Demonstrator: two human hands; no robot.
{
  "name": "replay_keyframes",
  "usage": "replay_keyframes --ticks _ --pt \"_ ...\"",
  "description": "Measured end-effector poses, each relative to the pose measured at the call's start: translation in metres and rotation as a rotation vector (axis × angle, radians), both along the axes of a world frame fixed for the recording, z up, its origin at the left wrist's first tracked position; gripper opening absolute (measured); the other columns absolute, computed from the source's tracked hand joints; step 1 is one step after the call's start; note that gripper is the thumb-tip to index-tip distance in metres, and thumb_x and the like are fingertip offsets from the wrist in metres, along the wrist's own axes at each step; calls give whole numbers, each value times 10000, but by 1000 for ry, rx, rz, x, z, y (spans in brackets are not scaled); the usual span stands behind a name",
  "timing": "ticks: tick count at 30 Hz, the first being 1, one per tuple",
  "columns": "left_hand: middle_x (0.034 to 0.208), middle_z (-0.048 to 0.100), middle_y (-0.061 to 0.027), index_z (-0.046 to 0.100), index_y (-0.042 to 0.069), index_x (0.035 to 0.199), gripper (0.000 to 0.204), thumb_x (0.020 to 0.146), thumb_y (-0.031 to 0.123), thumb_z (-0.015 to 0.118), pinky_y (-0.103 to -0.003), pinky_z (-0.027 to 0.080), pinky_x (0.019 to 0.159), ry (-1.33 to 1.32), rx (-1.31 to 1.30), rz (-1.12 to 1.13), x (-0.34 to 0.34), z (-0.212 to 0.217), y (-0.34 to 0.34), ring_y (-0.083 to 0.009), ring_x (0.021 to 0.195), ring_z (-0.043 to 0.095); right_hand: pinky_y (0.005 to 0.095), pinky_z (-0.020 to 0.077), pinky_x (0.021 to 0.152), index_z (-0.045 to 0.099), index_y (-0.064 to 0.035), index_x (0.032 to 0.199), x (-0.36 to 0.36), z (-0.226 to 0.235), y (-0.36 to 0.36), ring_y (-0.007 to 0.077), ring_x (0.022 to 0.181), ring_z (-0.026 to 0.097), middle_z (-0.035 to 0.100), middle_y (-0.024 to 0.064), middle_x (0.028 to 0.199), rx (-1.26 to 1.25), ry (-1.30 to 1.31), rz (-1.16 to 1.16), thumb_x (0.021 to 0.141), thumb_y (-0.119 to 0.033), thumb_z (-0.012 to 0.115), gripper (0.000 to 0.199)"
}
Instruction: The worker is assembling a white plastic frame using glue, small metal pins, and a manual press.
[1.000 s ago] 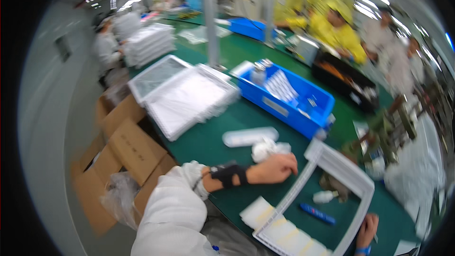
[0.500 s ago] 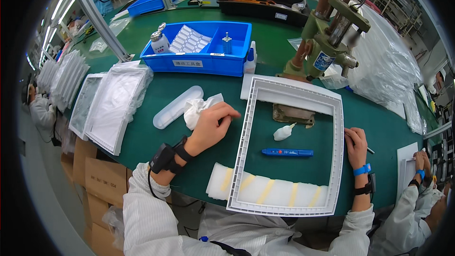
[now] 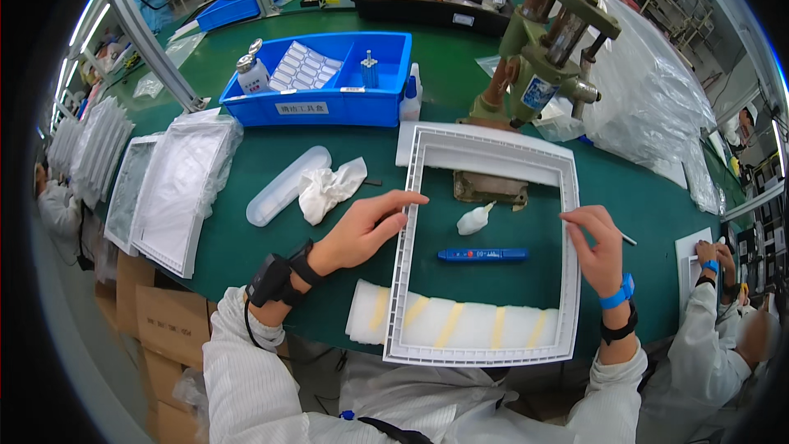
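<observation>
A white rectangular plastic frame [image 3: 571,296] lies in front of me, its near side on a rolled white foam pad with yellow strips [image 3: 448,325] and its far side on white foam [image 3: 407,148]. My left hand [image 3: 362,230] is closed at the frame's left bar, index finger across it and thumb against the outer edge. On the right bar, my right hand [image 3: 596,247] has its fingertips curled over the edge. Inside the opening lie a blue pen-shaped tool [image 3: 482,255] and a small white squeeze bottle [image 3: 473,220]. Crumpled white tissue [image 3: 329,189] sits left of the frame.
A green press [image 3: 526,74] stands behind the frame. A blue bin [image 3: 320,111] holds bottles and a label sheet. Also around are a clear plastic case [image 3: 288,185], bagged white frames [image 3: 177,197], plastic film [image 3: 633,90] and a co-worker's hands [image 3: 711,255] at right.
My left hand has moved right, from beside the tissue onto the frame's left bar. My right fingers have come over the right bar. The whole view has shifted slightly.
</observation>
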State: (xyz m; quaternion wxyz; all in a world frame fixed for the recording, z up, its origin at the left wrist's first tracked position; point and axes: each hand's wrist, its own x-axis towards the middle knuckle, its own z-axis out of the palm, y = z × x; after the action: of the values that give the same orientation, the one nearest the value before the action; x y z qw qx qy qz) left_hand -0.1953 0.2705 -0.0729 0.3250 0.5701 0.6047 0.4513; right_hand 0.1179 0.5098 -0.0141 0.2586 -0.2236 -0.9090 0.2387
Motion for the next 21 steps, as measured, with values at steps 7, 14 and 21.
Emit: replay_keyframes --ticks 7,14,21 --pt "1128 626 -63 588 34 1255 263 1022 110 493 -276 490 894 -171 4 53 4 -5 2 -133 1009 651 387 479 887 696 -101 1152 -35 8 -42 273 1049 612 667 68 1099 209 -351 326 844 -173 740 319" --pt "974 668 -40 581 26 1261 265 1035 99 462 -260 489 781 -277 97 330 2 1 -1 -106 886 623 384 493 865 691 -95 1121 -36 -10 -50 268 1024 615 669 70 1077 231 -515 346 855 -172 728 280" --pt "917 702 -93 710 24 1039 163 912 92 635 -294 526 700 295 106 524 -59 13 -12 -198 800 681 402 506 840 711 -63 1042 -17 18 -46 312 967 636 678 103 1031 174 -270 182 828 -88 730 216"
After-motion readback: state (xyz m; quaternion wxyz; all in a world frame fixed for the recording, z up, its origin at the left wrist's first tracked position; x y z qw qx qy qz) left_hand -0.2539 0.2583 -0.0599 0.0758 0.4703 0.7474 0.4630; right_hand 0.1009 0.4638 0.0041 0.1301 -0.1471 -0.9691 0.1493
